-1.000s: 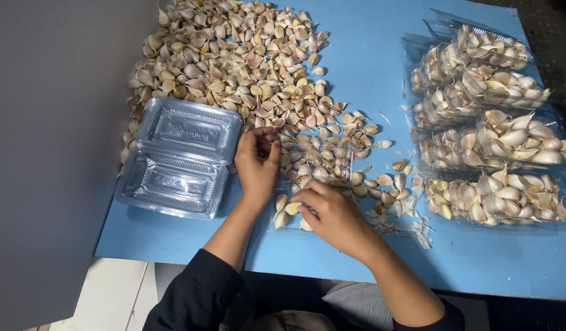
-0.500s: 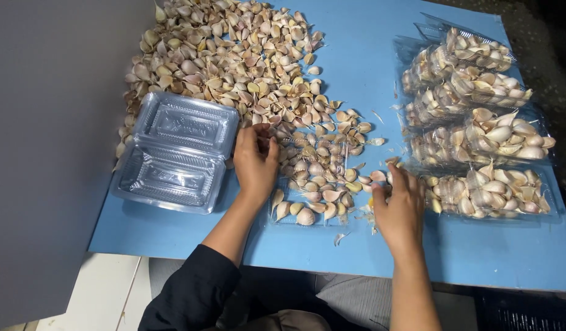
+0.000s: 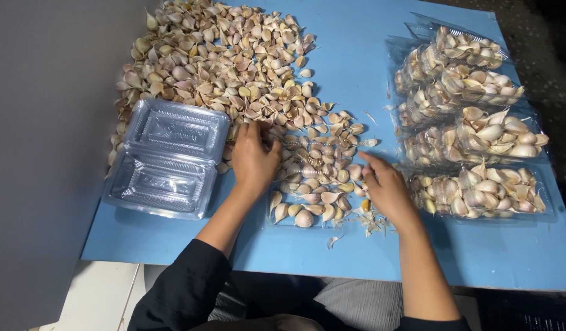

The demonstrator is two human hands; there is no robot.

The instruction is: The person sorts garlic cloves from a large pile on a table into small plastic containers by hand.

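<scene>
A large heap of loose garlic cloves (image 3: 234,67) covers the far left of the blue table (image 3: 356,67). My left hand (image 3: 253,158) rests palm down at the heap's near edge, fingers curled onto cloves. In front of it a clear shallow tray (image 3: 283,224) holds a layer of cloves (image 3: 317,184). My right hand (image 3: 387,189) lies at that tray's right side, fingers spread and touching cloves, with nothing gripped. Bits of papery skin (image 3: 372,224) lie under the right wrist.
An empty clear hinged container (image 3: 166,158) lies open at the left, by the table edge. Several clear containers filled with cloves (image 3: 479,135) are stacked along the right side. A grey wall (image 3: 44,153) borders the left.
My right hand has moved right, from the near front of the middle tray to its right side beside the filled containers. My left hand has stayed at the heap's edge.
</scene>
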